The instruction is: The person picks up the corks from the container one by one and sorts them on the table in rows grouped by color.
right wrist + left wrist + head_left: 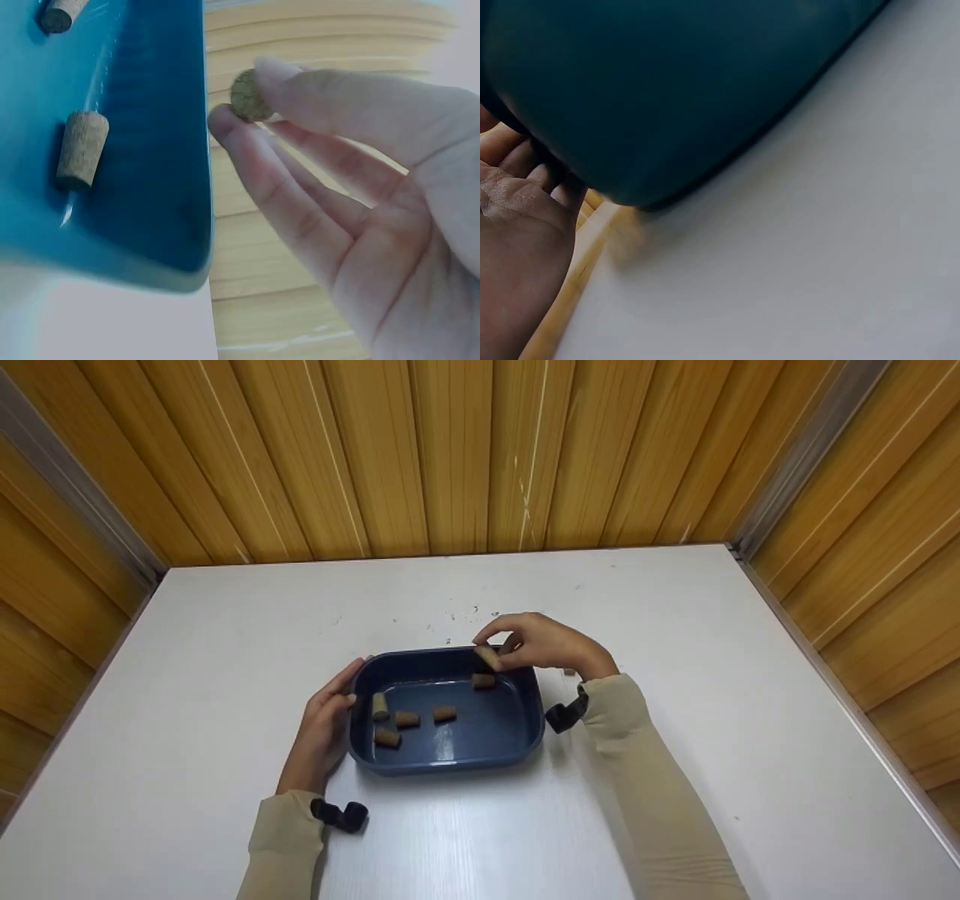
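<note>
A blue tray (446, 769) holds several corks, among them one (444, 713) near its middle and another (484, 681) towards the back right. My right hand (551, 643) pinches a cork (487, 657) between thumb and fingers at the tray's back right rim; in the right wrist view that cork (250, 96) shows end-on beside the tray wall (169, 187). At the tray's left end my left hand (325, 727) grips the side, its thumb by the rim. The left wrist view shows the left hand (525, 225) with fingers curled at the tray's outer wall (667, 90).
Another cork (569, 672) lies on the white table (187, 697), right of the tray and partly hidden by my right wrist. Dark crumbs are scattered behind the tray. Wood-patterned walls (450, 457) stand at the back and both sides.
</note>
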`<state>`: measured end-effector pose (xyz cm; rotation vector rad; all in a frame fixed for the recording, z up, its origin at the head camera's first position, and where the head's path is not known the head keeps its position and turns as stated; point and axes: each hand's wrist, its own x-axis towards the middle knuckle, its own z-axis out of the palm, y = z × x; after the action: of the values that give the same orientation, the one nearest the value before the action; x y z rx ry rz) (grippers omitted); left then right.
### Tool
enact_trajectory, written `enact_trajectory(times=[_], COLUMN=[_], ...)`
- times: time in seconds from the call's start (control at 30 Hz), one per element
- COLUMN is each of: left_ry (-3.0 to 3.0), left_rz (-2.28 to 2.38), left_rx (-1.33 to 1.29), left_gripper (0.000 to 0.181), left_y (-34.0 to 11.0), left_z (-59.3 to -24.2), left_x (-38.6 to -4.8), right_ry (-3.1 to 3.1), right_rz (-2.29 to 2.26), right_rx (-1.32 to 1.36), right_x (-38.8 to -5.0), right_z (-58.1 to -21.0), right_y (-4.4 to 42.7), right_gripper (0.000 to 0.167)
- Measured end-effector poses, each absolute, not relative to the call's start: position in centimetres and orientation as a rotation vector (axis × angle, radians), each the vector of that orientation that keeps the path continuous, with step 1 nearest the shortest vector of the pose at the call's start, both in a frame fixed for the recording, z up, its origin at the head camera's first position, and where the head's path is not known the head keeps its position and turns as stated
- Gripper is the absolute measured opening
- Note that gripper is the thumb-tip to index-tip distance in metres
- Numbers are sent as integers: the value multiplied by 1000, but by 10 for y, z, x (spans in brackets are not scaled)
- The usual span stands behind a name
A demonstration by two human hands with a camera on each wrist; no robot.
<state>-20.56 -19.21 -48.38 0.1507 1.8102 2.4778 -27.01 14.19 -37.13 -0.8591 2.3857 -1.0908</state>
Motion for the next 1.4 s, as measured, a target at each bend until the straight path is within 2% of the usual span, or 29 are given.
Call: enact_trajectory(times=[0.6,1.4], left_ry=[1825,1767], left_rz=[2466,2496], left_rx=[149,164], left_gripper=[58,58], left_y=[-193,-193], left_z=[-484,-483], left_x=[-206,-205], right_ry=[2587,2727], right_rz=[-1414,-1341], right_rx=[-806,-406], right_x=[-264,-263], right_z=[-395,-441], right_y=[200,267], right_gripper=[42,45])
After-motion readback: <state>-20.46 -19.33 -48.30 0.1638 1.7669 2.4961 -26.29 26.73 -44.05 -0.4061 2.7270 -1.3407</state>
